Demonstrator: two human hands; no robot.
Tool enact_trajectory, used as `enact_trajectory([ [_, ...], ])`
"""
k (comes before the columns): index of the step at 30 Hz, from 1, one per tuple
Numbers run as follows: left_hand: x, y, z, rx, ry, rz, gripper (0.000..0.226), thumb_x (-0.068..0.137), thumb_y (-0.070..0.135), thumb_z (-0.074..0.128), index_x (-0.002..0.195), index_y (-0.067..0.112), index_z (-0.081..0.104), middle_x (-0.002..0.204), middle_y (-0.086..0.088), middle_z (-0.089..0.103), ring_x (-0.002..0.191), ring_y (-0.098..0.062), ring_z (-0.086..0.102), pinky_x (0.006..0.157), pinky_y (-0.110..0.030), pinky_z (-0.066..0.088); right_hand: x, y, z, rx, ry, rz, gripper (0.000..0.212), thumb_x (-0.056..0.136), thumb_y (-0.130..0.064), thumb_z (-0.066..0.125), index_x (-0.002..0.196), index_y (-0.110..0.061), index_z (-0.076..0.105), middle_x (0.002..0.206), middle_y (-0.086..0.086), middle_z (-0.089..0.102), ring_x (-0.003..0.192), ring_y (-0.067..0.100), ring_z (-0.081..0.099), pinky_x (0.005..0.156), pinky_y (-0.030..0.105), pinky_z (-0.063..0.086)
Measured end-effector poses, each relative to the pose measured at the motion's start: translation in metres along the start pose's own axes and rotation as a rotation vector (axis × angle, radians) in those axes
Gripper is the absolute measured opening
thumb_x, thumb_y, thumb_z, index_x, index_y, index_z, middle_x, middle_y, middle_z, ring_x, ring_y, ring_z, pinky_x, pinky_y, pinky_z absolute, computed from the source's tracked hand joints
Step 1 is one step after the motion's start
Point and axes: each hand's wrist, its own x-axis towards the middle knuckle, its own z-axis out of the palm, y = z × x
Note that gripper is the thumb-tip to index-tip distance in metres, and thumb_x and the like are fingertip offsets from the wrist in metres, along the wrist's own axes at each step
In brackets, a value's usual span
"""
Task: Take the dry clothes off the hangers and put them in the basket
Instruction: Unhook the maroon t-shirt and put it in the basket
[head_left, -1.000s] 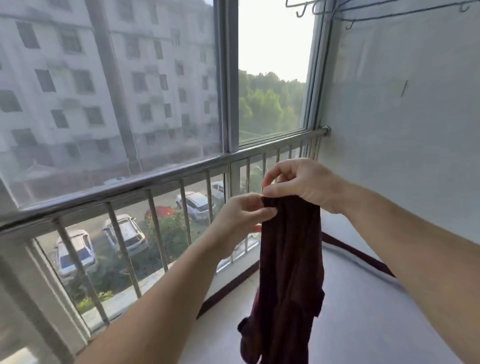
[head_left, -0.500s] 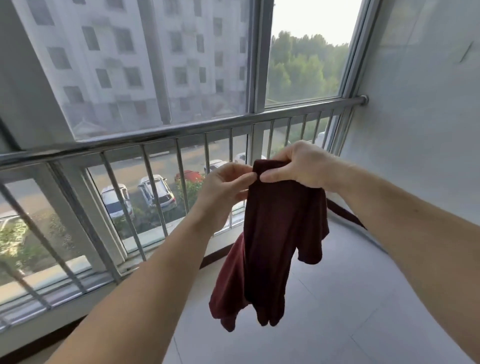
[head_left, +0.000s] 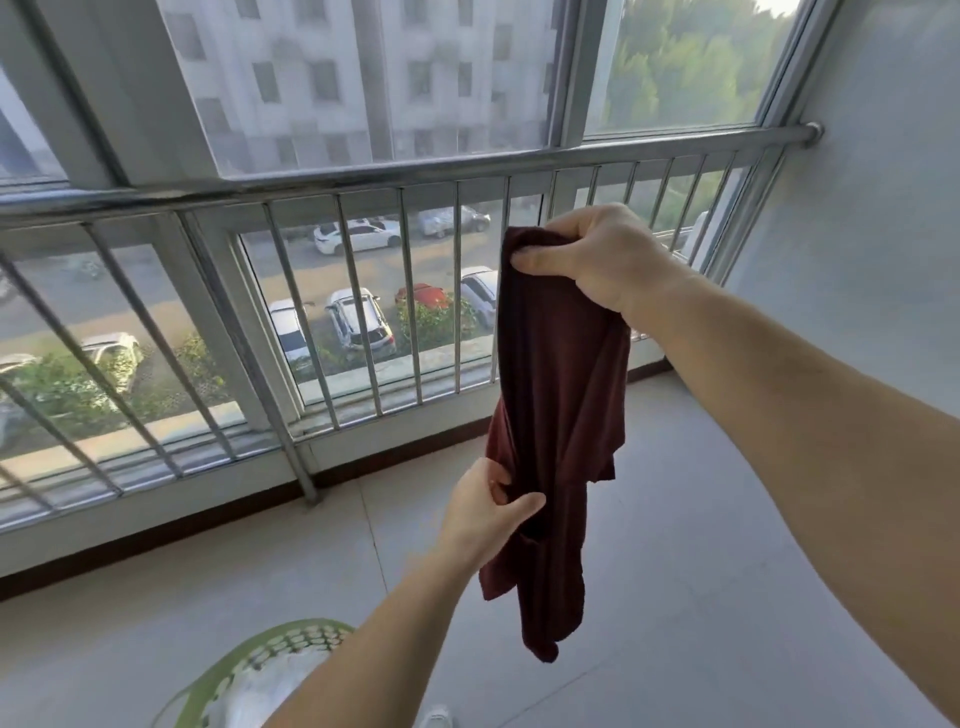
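A dark red shirt (head_left: 558, 395) hangs folded lengthwise in front of me. My right hand (head_left: 592, 260) grips its top edge at about chest height. My left hand (head_left: 485, 514) pinches the cloth lower down, on its left side, with the thumb across the front. A green perforated basket (head_left: 270, 649) stands on the floor at the bottom left, partly hidden by my left forearm; something white lies inside it. No hanger is in view.
A steel railing (head_left: 415, 171) with vertical bars runs along the window on the left and ahead. A plain wall (head_left: 883, 234) closes the right side. Grey floor tiles (head_left: 675, 623) spread under the shirt.
My left hand has left the shirt's top and moved down to pinch it lower. The view has tilted downward, bringing the green basket into sight.
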Motion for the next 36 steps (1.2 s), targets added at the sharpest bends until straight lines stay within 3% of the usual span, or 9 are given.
enact_trajectory([
  [4, -0.010, -0.015, 0.007, 0.032, 0.102, -0.041, 0.025, 0.080, 0.026, 0.067, 0.100, 0.017, 0.054, 0.091, 0.005, 0.062, 0.075, -0.005, 0.060, 0.057, -0.016, 0.046, -0.015, -0.011, 0.005, 0.047, -0.025, -0.012, 0.007, 0.076, -0.028, 0.076, 0.079, -0.023, 0.071, 0.072, -0.004, 0.066, 0.064, 0.009, 0.062, 0.067, 0.024, 0.057],
  [7, -0.008, -0.029, -0.001, 0.122, 0.159, -0.078, 0.019, 0.081, 0.018, 0.057, 0.099, 0.012, 0.058, 0.095, -0.003, 0.062, 0.077, -0.017, 0.061, 0.062, -0.031, 0.052, -0.022, -0.018, 0.007, 0.101, -0.020, -0.017, 0.006, 0.075, -0.027, 0.077, 0.077, -0.026, 0.071, 0.070, -0.006, 0.067, 0.062, 0.009, 0.064, 0.066, 0.024, 0.059],
  [10, -0.008, -0.043, -0.019, 0.214, 0.152, -0.084, 0.013, 0.081, 0.012, 0.053, 0.093, 0.009, 0.059, 0.094, -0.007, 0.061, 0.075, -0.019, 0.058, 0.057, -0.026, 0.042, -0.024, -0.023, 0.009, 0.135, -0.003, -0.023, 0.008, 0.075, -0.026, 0.076, 0.081, -0.021, 0.073, 0.071, -0.004, 0.068, 0.063, 0.010, 0.064, 0.066, 0.025, 0.058],
  [14, -0.016, -0.062, -0.059, 0.174, 0.143, -0.124, 0.007, 0.082, 0.012, 0.058, 0.086, 0.007, 0.058, 0.083, -0.006, 0.063, 0.078, -0.022, 0.059, 0.065, -0.031, 0.043, -0.025, -0.022, 0.021, 0.148, 0.021, 0.006, 0.006, 0.076, -0.025, 0.076, 0.076, -0.027, 0.070, 0.072, -0.005, 0.068, 0.061, 0.007, 0.064, 0.062, 0.020, 0.058],
  [19, -0.036, -0.091, -0.136, 0.169, 0.109, -0.137, 0.009, 0.083, 0.012, 0.064, 0.080, 0.012, 0.055, 0.075, 0.003, 0.059, 0.073, -0.015, 0.053, 0.059, -0.023, 0.036, -0.024, -0.017, 0.055, 0.125, 0.078, 0.126, 0.012, 0.078, -0.028, 0.074, 0.089, -0.026, 0.070, 0.073, -0.008, 0.066, 0.057, 0.001, 0.060, 0.049, 0.008, 0.050],
  [24, -0.046, -0.113, -0.200, 0.072, 0.203, -0.185, 0.008, 0.090, 0.017, 0.056, 0.086, 0.012, 0.050, 0.080, -0.001, 0.053, 0.076, -0.019, 0.047, 0.063, -0.028, 0.035, -0.029, -0.013, 0.092, 0.068, 0.094, 0.198, 0.019, 0.078, -0.029, 0.074, 0.093, -0.017, 0.072, 0.082, 0.002, 0.066, 0.070, 0.015, 0.061, 0.073, 0.029, 0.055],
  [29, -0.050, -0.122, -0.238, 0.007, 0.284, -0.188, 0.012, 0.091, 0.022, 0.054, 0.094, 0.010, 0.050, 0.086, -0.005, 0.055, 0.081, -0.022, 0.050, 0.073, -0.036, 0.039, -0.036, -0.016, 0.130, 0.013, 0.120, 0.220, 0.019, 0.076, -0.032, 0.075, 0.090, -0.019, 0.073, 0.090, 0.006, 0.070, 0.082, 0.021, 0.066, 0.083, 0.037, 0.056],
  [32, -0.050, -0.119, -0.250, -0.035, 0.277, -0.182, 0.014, 0.090, 0.027, 0.057, 0.090, 0.013, 0.052, 0.083, -0.005, 0.057, 0.078, -0.023, 0.053, 0.073, -0.038, 0.042, -0.039, -0.012, 0.150, -0.043, 0.164, 0.240, 0.024, 0.076, -0.035, 0.073, 0.088, -0.015, 0.073, 0.092, 0.013, 0.071, 0.088, 0.028, 0.067, 0.083, 0.044, 0.055],
  [36, -0.051, -0.114, -0.256, -0.203, 0.254, -0.255, 0.018, 0.089, 0.030, 0.059, 0.087, 0.013, 0.054, 0.085, -0.009, 0.060, 0.075, -0.023, 0.056, 0.073, -0.040, 0.049, -0.048, -0.002, 0.179, -0.070, 0.213, 0.283, 0.030, 0.081, -0.038, 0.067, 0.088, -0.009, 0.073, 0.081, 0.012, 0.069, 0.076, 0.026, 0.063, 0.072, 0.036, 0.051],
])
